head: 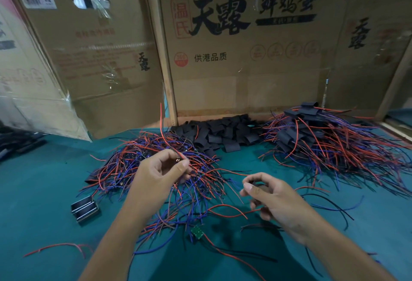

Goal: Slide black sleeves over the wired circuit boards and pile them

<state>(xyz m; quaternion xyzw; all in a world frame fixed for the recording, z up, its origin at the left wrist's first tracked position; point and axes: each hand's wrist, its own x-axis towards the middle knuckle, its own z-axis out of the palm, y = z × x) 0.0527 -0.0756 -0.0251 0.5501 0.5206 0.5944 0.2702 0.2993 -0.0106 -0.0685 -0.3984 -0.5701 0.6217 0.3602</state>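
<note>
The left hand (163, 170) pinches a red wire (162, 129) that sticks up from the pile of wired circuit boards (142, 164) on the green desk (44, 191). What sits at the end of that wire is hidden behind the fingers. The right hand (265, 193) has its fingers curled around something small and dark. It may be a black sleeve, but I cannot tell for sure.

The loose black sleeves (223, 133) lie in a heap at the back, up against the cardboard boxes (245, 46). The finished pile (323, 137), with sleeves already on, sits to the right. One green circuit board (197, 232) lies alone near the front, with its wires trailing off.

What could go wrong? The wires are all tangled. A pull on the red wire could drag more boards along, or tug a wire off its board. A wire could also get stuck at the mouth of a sleeve and bend.

There is bare green desk in front and to the left, near a small black and silver part (84, 208). The boxes make a wall at the back, so the hands cannot go far that way. The finished pile spreads toward the right side, so wires there could slip off.
</note>
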